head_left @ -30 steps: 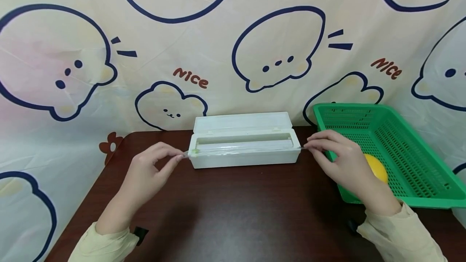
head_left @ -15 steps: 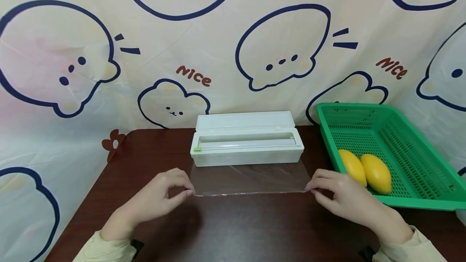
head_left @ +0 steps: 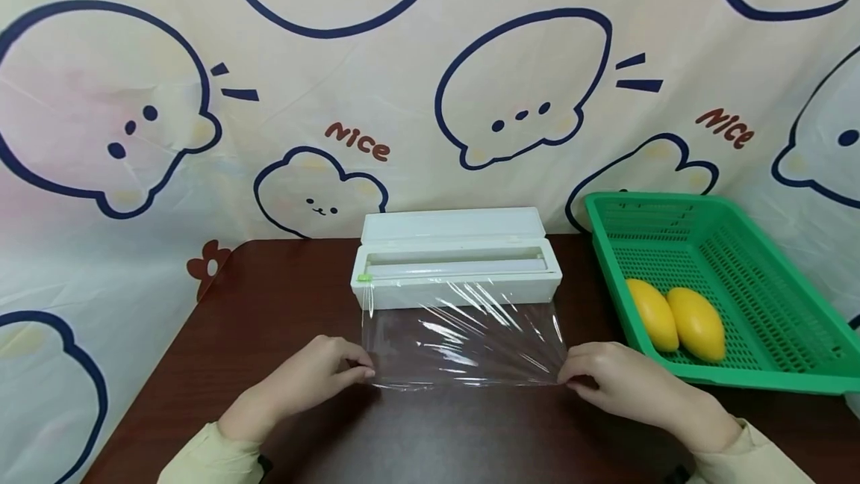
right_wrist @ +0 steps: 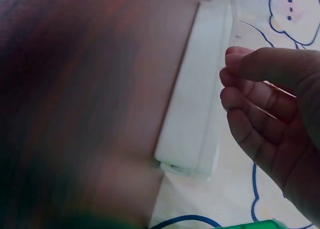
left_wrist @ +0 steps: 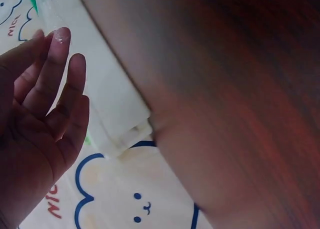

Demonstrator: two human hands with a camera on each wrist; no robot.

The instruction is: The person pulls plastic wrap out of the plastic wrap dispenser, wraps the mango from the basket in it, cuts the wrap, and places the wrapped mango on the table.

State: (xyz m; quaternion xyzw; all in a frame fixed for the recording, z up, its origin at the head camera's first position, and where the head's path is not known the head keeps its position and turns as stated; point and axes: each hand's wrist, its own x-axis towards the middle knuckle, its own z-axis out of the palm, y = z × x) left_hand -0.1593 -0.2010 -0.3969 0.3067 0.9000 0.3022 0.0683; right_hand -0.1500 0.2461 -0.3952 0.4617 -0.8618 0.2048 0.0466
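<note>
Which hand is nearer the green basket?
Right. The right hand pinches the clear film beside the green basket; the left hand pinches the film's opposite corner, farther away leftward.

In my head view, soft, even light leaves white glare on the clear, rectangular plastic film (head_left: 457, 346) and faint shadows below my bare left hand (head_left: 316, 379) and bare right hand (head_left: 621, 383), while my dimmer wrist views blur the dark reddish-brown wooden tabletop (left_wrist: 225, 114).
</note>
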